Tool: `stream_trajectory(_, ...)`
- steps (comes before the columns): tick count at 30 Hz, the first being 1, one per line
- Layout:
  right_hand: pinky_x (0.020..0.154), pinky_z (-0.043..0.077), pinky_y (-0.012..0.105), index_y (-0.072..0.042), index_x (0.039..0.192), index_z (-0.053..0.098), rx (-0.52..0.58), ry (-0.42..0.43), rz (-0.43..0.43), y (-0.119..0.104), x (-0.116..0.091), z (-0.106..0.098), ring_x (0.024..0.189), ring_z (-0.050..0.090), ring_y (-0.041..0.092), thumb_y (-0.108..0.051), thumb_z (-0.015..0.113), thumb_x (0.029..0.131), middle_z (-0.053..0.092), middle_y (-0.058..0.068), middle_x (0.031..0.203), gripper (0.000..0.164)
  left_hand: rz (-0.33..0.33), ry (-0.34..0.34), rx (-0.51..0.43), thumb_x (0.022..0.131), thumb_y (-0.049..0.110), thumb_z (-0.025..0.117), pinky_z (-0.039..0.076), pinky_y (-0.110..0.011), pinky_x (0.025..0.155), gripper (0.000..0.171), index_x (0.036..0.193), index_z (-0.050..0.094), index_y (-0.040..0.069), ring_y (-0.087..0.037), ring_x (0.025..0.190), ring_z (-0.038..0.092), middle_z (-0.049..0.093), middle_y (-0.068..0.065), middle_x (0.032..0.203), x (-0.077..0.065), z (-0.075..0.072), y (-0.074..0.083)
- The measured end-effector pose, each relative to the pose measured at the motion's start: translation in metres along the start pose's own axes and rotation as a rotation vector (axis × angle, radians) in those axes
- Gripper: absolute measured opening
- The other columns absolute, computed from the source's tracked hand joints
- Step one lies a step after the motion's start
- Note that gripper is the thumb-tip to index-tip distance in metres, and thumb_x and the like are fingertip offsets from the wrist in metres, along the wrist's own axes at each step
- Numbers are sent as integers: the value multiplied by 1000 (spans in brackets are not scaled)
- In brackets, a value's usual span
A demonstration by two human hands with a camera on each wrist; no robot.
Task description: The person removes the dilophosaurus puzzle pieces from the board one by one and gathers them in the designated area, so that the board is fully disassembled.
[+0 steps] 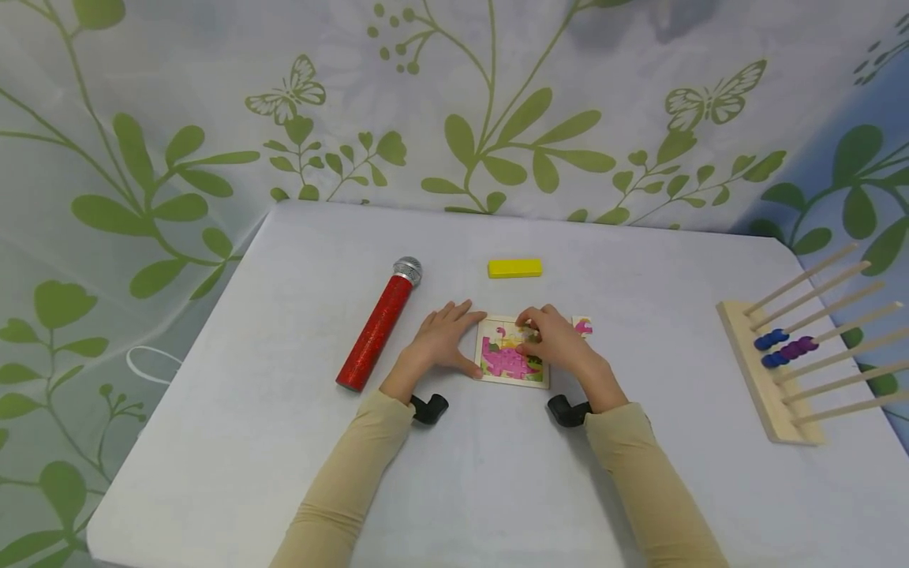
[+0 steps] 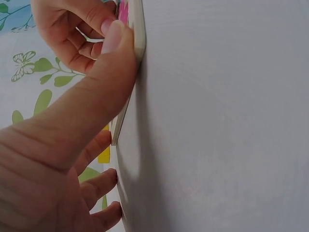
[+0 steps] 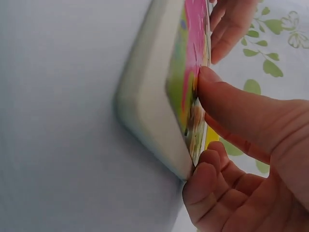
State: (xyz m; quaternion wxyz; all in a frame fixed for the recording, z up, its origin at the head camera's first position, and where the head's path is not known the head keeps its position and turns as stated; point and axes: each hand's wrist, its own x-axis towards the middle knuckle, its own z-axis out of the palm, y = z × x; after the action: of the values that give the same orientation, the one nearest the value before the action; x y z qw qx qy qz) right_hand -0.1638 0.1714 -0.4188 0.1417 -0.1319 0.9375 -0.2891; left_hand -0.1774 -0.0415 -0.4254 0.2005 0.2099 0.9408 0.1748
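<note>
A small wooden jigsaw puzzle (image 1: 506, 364) with a pink animal picture lies flat in its pale frame on the white table. My left hand (image 1: 446, 339) holds the frame's left side, thumb at the near corner and index finger at the far one. In the left wrist view, the thumb (image 2: 104, 82) bends against the frame's edge. My right hand (image 1: 557, 341) reaches over the puzzle's right part, thumb and index finger on a piece that they mostly hide. Its thumb (image 3: 231, 96) presses at the picture surface in the right wrist view, other fingers curled beside the frame.
A loose puzzle piece (image 1: 583, 325) lies just right of the frame. Beyond the puzzle is a yellow block (image 1: 514, 268). A red microphone (image 1: 376, 330) lies to the left. At the right edge stands a wooden peg rack (image 1: 770, 386) with blue and purple beads.
</note>
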Motion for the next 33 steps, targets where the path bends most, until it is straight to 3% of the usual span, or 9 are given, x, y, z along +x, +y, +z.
stream_trajectory(9, 78, 46, 37, -4, 107, 50, 84, 12, -36, 2, 5, -2, 85, 48, 25, -9, 71, 78, 52, 12, 99, 37, 9, -1, 5, 63, 46, 78, 9, -47, 108, 95, 142, 30, 24, -28, 136, 8, 14, -4, 150, 1, -1, 1)
stream_trajectory(21, 69, 44, 29, -3, 106, 57, 222, -34, -93, 16, 9, -5, 77, 50, 19, -6, 65, 83, 55, 5, 85, 24, -7, -10, 12, 63, 47, 78, 9, -46, 108, 95, 142, 29, 25, -27, 136, 7, 13, -4, 150, 0, 0, 1)
stream_trajectory(28, 66, 43, 28, -2, 109, 60, 386, -53, -56, 23, 5, -8, 79, 49, 22, -11, 66, 83, 55, 9, 88, 28, 3, -11, -1, 64, 46, 78, 9, -47, 108, 95, 142, 29, 25, -28, 136, 7, 14, -4, 150, 0, 0, 0)
stream_trajectory(33, 69, 43, 28, 0, 114, 59, 409, -51, -5, 26, 4, -9, 81, 49, 21, -13, 67, 82, 56, 9, 91, 34, 6, -8, -3, 64, 46, 78, 8, -48, 108, 95, 142, 29, 25, -28, 136, 7, 14, -4, 150, 0, 0, 0)
